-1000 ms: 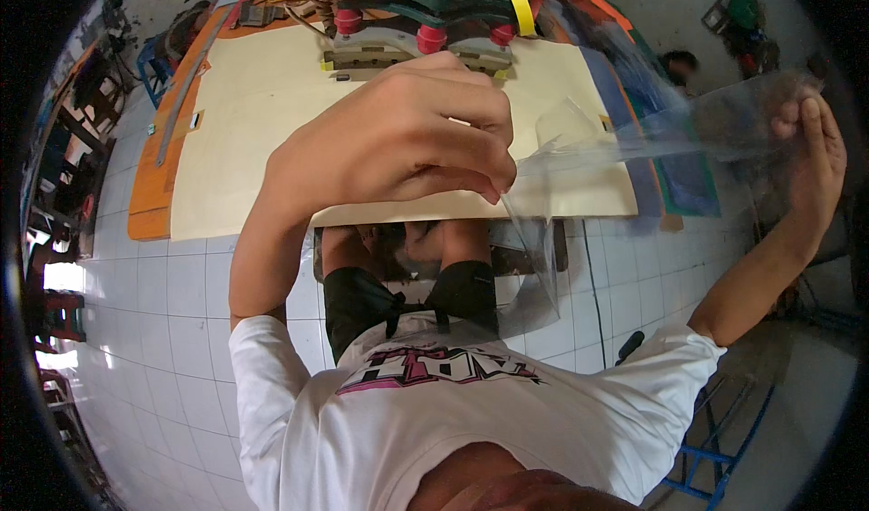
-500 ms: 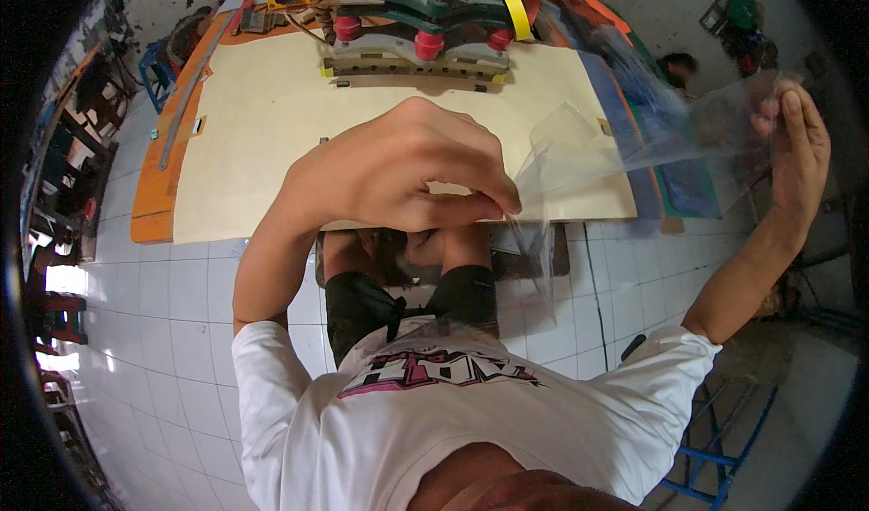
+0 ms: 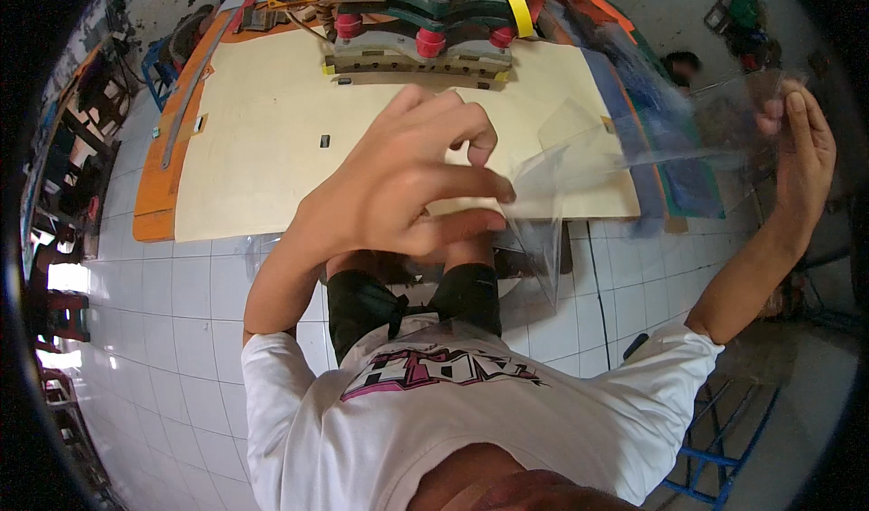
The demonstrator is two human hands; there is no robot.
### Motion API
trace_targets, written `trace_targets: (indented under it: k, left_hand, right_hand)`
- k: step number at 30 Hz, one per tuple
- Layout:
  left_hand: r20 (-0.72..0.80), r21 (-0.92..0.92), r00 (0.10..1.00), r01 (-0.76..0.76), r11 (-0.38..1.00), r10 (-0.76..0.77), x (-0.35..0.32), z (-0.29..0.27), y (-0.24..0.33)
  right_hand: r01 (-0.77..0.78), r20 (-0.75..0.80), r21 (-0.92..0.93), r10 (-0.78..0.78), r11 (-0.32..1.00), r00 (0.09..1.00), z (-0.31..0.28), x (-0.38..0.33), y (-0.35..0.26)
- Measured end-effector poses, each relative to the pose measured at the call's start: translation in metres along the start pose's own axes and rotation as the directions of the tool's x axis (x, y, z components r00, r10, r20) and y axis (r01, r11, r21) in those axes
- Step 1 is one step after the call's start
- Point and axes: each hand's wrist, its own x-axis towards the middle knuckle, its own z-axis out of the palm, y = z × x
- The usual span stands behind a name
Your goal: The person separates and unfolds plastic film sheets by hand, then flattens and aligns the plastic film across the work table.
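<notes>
A clear plastic sheet [image 3: 665, 153] stretches through the air over the right part of the table, its loose end hanging past the front edge. My right hand [image 3: 802, 140], raised at the far right, pinches its far end between thumb and fingers. Beside the hanging end is my left hand [image 3: 389, 181], with thumb and fingers apart. The index fingertip is at the sheet's edge; whether it touches cannot be made out. Under both lies a cream-coloured board or sheet [image 3: 262, 131] that covers most of the tabletop.
A dark green machine [image 3: 398, 13] with red and yellow knobs stands at the back middle. A metal ruler [image 3: 186, 104] lies along the orange table edge at left. Blue and clear plastic sheets [image 3: 634, 122] lie at right. A blue metal stand [image 3: 715, 457] is at lower right.
My left thumb and fingers have parted from their pinch at the plastic sheet. The right hand keeps its hold, nearly in place.
</notes>
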Motion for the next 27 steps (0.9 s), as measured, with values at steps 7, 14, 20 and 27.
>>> trace_targets:
  k: [7, 14, 20, 27]
  left_hand:
    - [-0.114, 0.018, 0.993, 0.019, 1.000, -0.017, -0.010, 0.009, -0.015]
    - [-0.227, -0.404, 0.907, 0.243, 0.882, -0.354, -0.017, 0.028, 0.001]
    - [-0.254, -0.352, 0.860, 0.345, 0.870, -0.443, -0.028, 0.036, 0.011]
    - [-0.318, -0.340, 0.797, 0.410, 0.846, -0.514, -0.040, 0.043, 0.015]
  right_hand:
    - [0.008, 0.047, 0.013, -0.009, 1.000, 0.999, 0.002, -0.007, 0.003]
    - [-0.022, -0.009, 0.074, 0.023, 0.997, 1.000, 0.017, -0.019, 0.015]
    - [-0.034, -0.027, 0.083, 0.036, 0.996, 0.999, 0.038, -0.024, 0.008]
    - [-0.005, -0.045, 0.045, 0.007, 0.999, 0.999, 0.055, -0.026, 0.014]
